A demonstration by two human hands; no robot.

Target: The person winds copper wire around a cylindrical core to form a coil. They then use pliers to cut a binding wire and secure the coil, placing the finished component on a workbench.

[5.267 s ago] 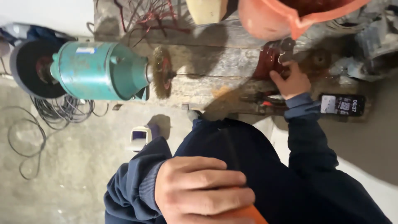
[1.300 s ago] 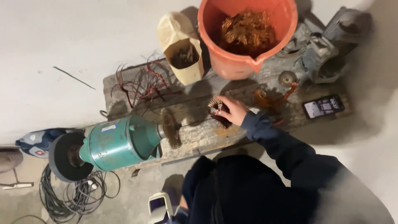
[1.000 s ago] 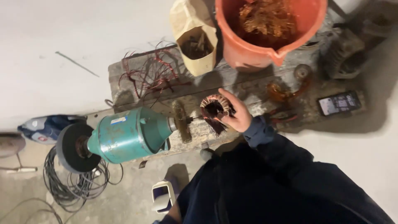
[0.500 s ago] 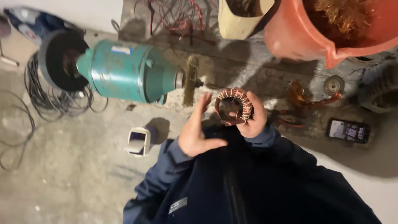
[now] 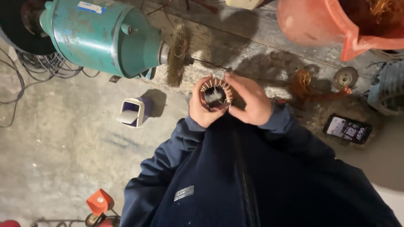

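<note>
Two hands on one stator (image 5: 215, 95): my left hand (image 5: 203, 110) cups it from 9 o'clock, my right hand (image 5: 248, 101) pinches its rim from 3 o'clock, held over my lap. The wire wheel (image 5: 178, 54) sits close at 11 o'clock on the one green motor (image 5: 101, 35); I judge a slip there could snag a finger or the copper windings. One orange bucket (image 5: 320, 25) at 1 o'clock, one phone (image 5: 347, 129) at 3, one small cup (image 5: 130, 112) at 9

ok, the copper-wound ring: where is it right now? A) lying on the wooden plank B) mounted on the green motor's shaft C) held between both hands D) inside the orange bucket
C: the left hand and right hand both clasp the copper-wound ring, held up in front of the dark jacket.
</note>
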